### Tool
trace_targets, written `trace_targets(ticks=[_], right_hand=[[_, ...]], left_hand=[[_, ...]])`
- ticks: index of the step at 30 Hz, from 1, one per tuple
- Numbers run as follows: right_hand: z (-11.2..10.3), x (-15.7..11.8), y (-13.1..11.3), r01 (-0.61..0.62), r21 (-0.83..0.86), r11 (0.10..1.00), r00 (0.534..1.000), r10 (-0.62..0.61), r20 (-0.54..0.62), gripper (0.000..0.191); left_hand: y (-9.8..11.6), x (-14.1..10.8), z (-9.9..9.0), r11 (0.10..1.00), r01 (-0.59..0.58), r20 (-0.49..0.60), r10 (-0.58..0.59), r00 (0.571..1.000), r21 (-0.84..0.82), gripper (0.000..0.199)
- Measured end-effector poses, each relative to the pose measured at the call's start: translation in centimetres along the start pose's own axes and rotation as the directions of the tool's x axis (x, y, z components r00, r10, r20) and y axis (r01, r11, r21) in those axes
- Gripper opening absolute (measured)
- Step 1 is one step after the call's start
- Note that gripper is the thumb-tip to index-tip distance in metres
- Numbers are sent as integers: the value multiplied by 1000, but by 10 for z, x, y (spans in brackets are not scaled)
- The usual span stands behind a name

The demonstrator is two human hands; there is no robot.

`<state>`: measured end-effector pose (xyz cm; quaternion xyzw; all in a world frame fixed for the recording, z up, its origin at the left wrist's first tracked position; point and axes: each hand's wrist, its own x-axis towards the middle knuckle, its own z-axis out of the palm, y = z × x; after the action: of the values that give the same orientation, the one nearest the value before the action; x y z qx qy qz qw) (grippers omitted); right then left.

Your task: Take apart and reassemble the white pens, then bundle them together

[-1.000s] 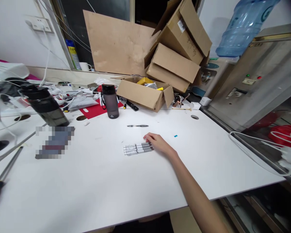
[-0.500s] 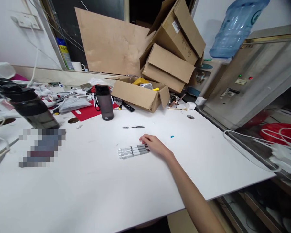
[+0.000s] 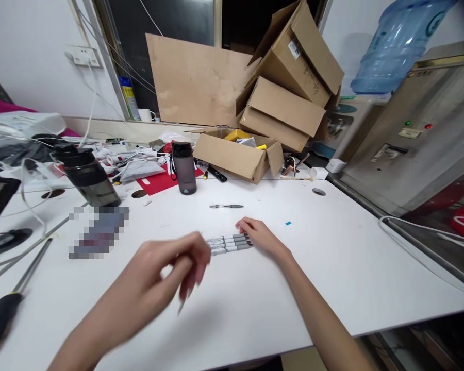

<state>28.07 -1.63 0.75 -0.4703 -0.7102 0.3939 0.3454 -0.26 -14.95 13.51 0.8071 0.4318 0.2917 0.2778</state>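
Observation:
Several white pens with grey grips [image 3: 232,249] lie side by side on the white table, their left ends partly hidden behind my left hand. My right hand [image 3: 258,234] rests at their grip ends, fingers loosely bent and apart, seemingly touching the nearest ones; its thumb is hidden. My left hand [image 3: 166,273] is raised in front of the row, somewhat blurred, with its fingers pinched together. A thin pale object [image 3: 181,307] sticks out below those fingertips; its kind is unclear. Behind the row lies a single dark-gripped pen [image 3: 226,206].
A dark drinking bottle [image 3: 184,172] and an open cardboard box [image 3: 228,157] stand at the back. Further left are a larger bottle [image 3: 87,178], a blurred-out item [image 3: 100,232] and a screwdriver [image 3: 7,312]. A blue scrap [image 3: 288,223] lies right of my right hand.
My left hand has come into view from the lower left, pinching a thin pale object. The view has swung left. My right hand remains by the pens.

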Motion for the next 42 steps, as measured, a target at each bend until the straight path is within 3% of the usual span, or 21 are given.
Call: trace_targets(ticks=[3,5,9,12,15,24,36,42], right_hand=[[1,2,3,22,-16,1000,998,-23,-66,34],[1,7,8,58,-60,997,987,-66,-147,33],[2,21,25,43,-91,995,931,-73,-357,29],[5,32,38,-9,-105,994,880,-42,-474,30],[9,42,45,-47,-157,986,864,-39,-502,35],[11,62,49,-129,-128,983,882,55,-468,48],[6,70,51,-66,25,998,881,70,-467,39],[9,69,43,-64,215,975,855,165,-491,42]], left_hand=[[-36,56,9,966,47,-11,-51,999,-255,23],[-74,83,22,963,72,-102,-102,990,-261,24],[-139,113,48,938,214,-274,-289,917,-271,32],[-159,129,60,842,280,-275,-436,857,-461,40],[-167,144,68,752,315,-223,-518,826,-579,47],[-187,172,88,695,315,-198,-551,810,-647,48],[-174,167,87,647,310,-175,-572,801,-696,42],[-149,158,81,629,233,-208,-545,812,-741,36]])
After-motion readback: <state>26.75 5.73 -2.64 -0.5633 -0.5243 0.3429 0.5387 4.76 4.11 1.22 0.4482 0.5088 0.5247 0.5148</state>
